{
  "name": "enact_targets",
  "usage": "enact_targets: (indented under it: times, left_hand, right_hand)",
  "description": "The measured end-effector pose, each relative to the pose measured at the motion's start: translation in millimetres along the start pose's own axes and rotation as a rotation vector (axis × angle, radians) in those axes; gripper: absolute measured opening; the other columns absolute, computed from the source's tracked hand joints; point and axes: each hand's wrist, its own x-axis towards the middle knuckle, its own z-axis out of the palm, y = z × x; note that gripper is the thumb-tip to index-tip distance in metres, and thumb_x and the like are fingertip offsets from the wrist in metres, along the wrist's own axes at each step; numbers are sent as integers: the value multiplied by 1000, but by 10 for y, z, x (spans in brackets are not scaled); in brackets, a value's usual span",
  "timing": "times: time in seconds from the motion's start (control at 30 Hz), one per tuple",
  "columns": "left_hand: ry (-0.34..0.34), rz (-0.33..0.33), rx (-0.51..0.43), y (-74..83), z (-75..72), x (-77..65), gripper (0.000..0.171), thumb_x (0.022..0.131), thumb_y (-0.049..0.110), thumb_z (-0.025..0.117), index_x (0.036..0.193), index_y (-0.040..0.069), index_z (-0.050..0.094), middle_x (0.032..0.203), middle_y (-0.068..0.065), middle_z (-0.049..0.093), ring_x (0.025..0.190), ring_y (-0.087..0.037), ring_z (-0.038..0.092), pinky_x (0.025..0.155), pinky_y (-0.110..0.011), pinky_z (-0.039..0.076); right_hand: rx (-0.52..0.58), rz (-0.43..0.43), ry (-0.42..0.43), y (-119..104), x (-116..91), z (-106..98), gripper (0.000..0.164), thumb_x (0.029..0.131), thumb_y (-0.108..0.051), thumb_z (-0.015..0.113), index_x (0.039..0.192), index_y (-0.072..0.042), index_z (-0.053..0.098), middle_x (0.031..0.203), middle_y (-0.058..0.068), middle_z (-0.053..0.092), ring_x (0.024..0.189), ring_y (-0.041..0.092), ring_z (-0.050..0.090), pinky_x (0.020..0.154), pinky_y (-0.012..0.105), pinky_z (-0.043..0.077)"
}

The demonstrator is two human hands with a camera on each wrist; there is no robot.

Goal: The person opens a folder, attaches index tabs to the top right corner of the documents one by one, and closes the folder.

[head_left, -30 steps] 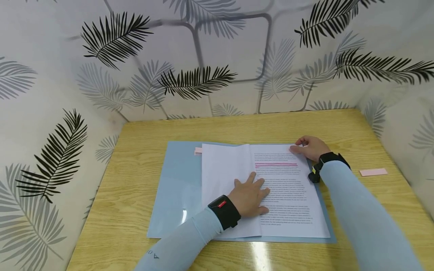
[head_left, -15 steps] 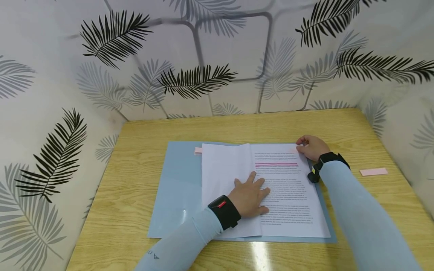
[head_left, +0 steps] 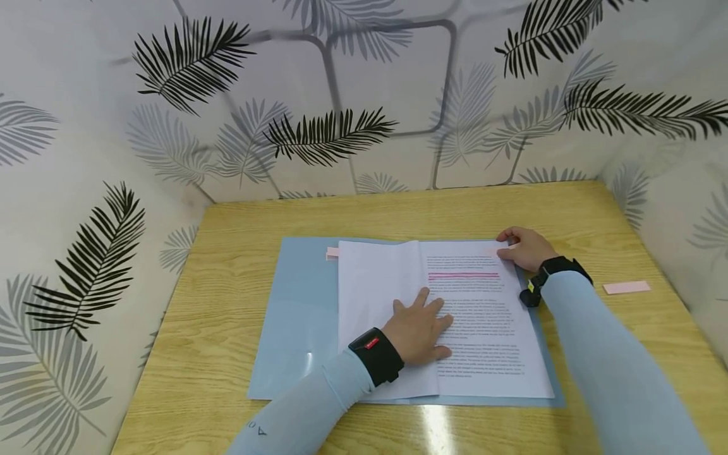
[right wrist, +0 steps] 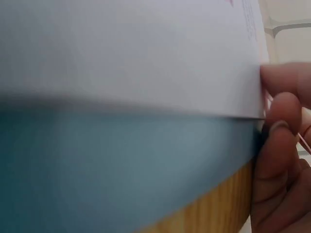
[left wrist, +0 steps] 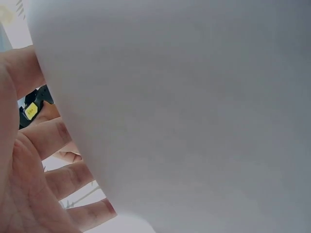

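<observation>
An open document with white printed pages (head_left: 478,335) lies in a light blue folder (head_left: 298,309). Across the left leaf and the printed page rests my left hand (head_left: 418,328), palm down with fingers spread. My right hand (head_left: 526,248) is at the page's upper right corner, where thumb and finger pinch a pink sticky tab (right wrist: 304,144) at the page edge. Much of that tab is hidden by the fingers. Pink highlighted lines (head_left: 463,276) cross the upper text. In the left wrist view, a page underside (left wrist: 170,116) covers most of the picture.
A loose pink strip (head_left: 627,287) lies on the wooden table (head_left: 227,284), right of the folder. Another pink tab (head_left: 332,253) sticks out from the left leaf. Leaf-patterned cloth (head_left: 364,95) rises behind and beside the table.
My right hand's thumb has slid slightly right, from on the page corner to its edge, and the right wrist has shifted a little right. The left hand stays put.
</observation>
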Motion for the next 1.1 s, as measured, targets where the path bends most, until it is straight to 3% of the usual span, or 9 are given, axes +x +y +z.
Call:
enact_targets:
  times: [0.07,0.17,0.33,0.43,0.57,0.77,0.9,1.1]
  left_hand:
    - [0,-3,-3,2,-4,-2,65,88,63,55,144,32,46,151,-1,36,141,-31,22,90,-64,41]
    - [0,-5,-6,12,-8,-3,64,88,63,55,144,33,46,151,-1,36,141,-32,23,91,-64,41]
    - [5,-14,-12,19,7,-9,64,88,63,55,143,32,46,151,-1,36,142,-32,22,91,-64,41]
    - [10,-22,-13,16,17,-20,64,88,63,55,143,32,47,151,-1,36,142,-32,22,90,-64,41]
    - [5,-22,-17,12,28,-41,65,88,64,53,144,33,45,152,1,35,143,-31,21,92,-64,39]
    - [3,-7,-29,-49,17,-100,67,88,68,48,147,36,39,158,0,24,146,-28,12,101,-61,33]
    - [32,-29,-100,-163,-32,-217,67,89,66,48,147,33,39,159,-4,20,146,-28,9,106,-57,29]
    - [86,-123,-171,-461,-10,-575,70,90,64,49,148,26,39,158,-7,23,145,-32,15,107,-57,29]
  right_hand:
    - [19,-9,-18,-5,-31,-17,48,93,-27,63,134,-6,46,122,22,44,105,37,44,85,45,41]
    - [15,-24,-11,-13,-133,-59,59,96,-34,58,141,-3,38,132,26,41,107,39,47,93,51,41]
    - [-48,-37,119,-71,-498,-107,76,97,-44,51,144,9,25,134,37,38,111,47,47,90,58,42]
    - [-88,-43,148,-113,-798,-65,71,97,-43,51,140,12,32,124,35,47,102,44,51,78,52,47]
    - [-160,-50,85,-111,-1202,76,63,95,-42,57,129,11,46,109,26,57,87,33,56,68,38,47]
    - [-232,-82,46,-32,-1563,301,78,87,-44,68,129,17,46,108,30,58,86,32,55,65,37,49]
    - [-237,-101,49,-24,-1633,377,82,84,-45,72,129,19,46,103,28,59,82,30,53,64,34,44]
    - [-260,-97,50,-29,-1698,397,80,85,-45,70,128,19,47,98,24,60,81,29,52,63,34,43]
